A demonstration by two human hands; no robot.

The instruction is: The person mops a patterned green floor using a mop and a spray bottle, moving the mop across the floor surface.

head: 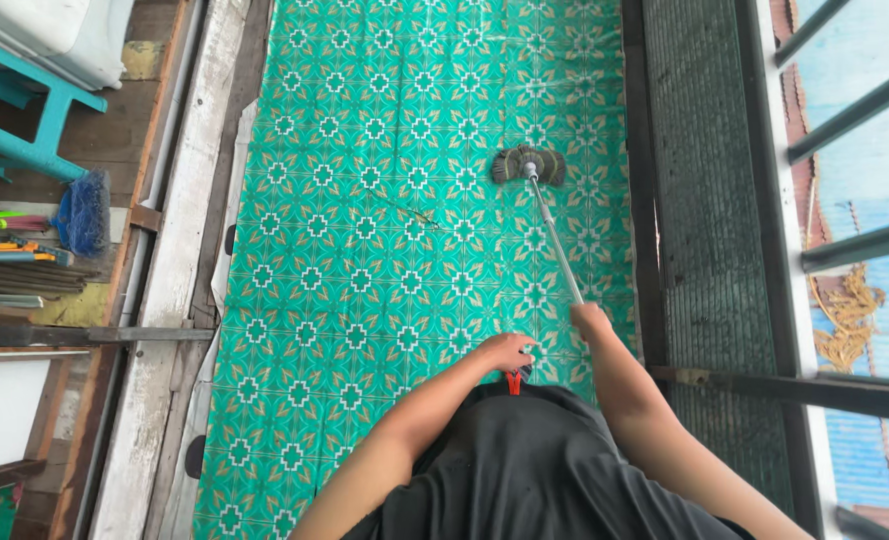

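A mop with a thin metal pole (554,240) and a grey-brown stringy head (527,164) rests on the green patterned floor mat (364,250). My right hand (589,317) grips the pole partway down. My left hand (509,352) is closed around the pole's near end, where a red tip (513,382) shows just under it, close to my dark shirt. The mop head lies far out in front of me, near the mat's right side.
A dark mesh panel (709,220) and metal railing bars (854,240) run along the right. A white wooden sill (174,260) borders the mat on the left. Beyond it stand a turquoise stool (14,120), a blue brush (84,212) and stacked tools.
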